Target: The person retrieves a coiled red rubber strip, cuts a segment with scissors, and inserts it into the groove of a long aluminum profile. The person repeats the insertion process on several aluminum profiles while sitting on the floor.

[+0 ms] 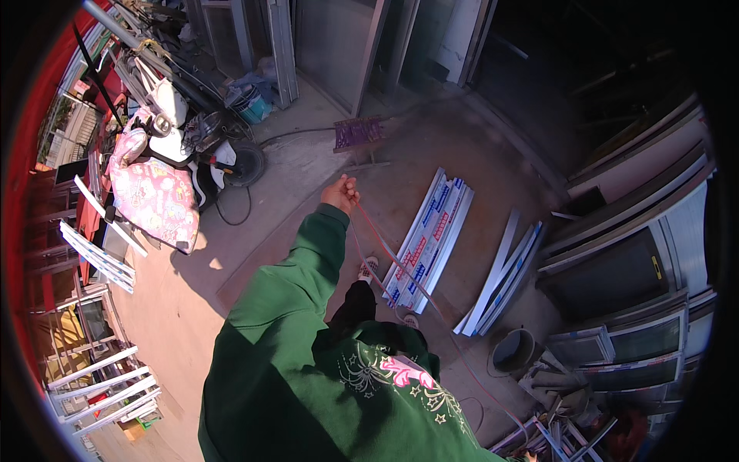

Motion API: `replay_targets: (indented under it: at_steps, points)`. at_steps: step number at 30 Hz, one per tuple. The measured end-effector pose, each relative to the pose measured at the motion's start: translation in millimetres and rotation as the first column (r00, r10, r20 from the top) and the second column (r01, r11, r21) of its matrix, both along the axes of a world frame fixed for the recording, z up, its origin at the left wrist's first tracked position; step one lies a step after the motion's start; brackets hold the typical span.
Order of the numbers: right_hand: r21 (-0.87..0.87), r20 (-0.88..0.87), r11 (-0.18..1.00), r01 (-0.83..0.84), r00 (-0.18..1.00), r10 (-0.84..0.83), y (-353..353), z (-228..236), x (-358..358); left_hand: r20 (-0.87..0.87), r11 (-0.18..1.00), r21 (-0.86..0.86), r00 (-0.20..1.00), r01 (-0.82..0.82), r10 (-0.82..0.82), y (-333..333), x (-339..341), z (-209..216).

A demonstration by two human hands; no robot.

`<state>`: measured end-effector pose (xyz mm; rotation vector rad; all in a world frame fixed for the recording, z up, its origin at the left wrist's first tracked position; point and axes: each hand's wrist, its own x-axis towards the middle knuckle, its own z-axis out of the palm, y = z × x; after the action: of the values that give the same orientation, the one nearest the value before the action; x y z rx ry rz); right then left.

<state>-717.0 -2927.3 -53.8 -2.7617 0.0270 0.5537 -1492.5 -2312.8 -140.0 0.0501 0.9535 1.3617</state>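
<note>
My left arm, in a green sleeve, reaches forward, and my left hand (341, 192) is closed around a long thin reddish strip (442, 316). From my fingers the strip runs down to the lower right, and a thinner length hangs from the same hand toward my feet. Beyond the strip, a bundle of white profiles (433, 239) with blue and red printed film lies on the ground. At the lower edge only a small skin-toned patch of my right hand (530, 456) shows, near the strip's lower stretch; its fingers are hidden.
More white profiles (500, 277) lie to the right, beside a dark bucket (513, 350). Window frames (639, 339) lean along the right side. A scooter with a pink cover (158, 192) stands at left. A purple stool (359, 134) is ahead, with a cable near it.
</note>
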Motion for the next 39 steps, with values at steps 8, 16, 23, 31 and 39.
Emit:
replay_targets:
  at_steps: [8,16,23,31,39]
  points:
    - [0.15,0.195,0.981,0.125,0.969,-0.153,23.8,12.7,-65.0,-0.047,0.999,0.026,0.998,-0.03,0.031,86.3,-63.9,14.1]
    - [0.492,-0.109,0.848,-0.195,0.953,0.283,143.1,-63.0,-136.1,-0.368,0.715,0.087,0.69,0.693,-0.623,-32.6,105.5,-2.9]
    - [0.826,-0.547,0.515,0.231,0.553,0.629,354.6,-70.2,-362.6,-0.657,-0.082,-0.014,-0.071,0.997,-0.75,-189.3,185.3,-24.4]
    - [0.701,-0.676,0.554,0.45,0.667,0.313,396.0,-97.2,-376.7,-0.822,-0.369,-0.069,-0.263,0.927,-0.506,-148.6,154.9,-72.1]
    - [0.143,-0.512,0.889,0.434,0.802,-0.309,231.6,-148.6,-397.8,-0.654,-0.054,-0.698,-0.666,0.714,-0.359,100.5,55.6,-257.0]
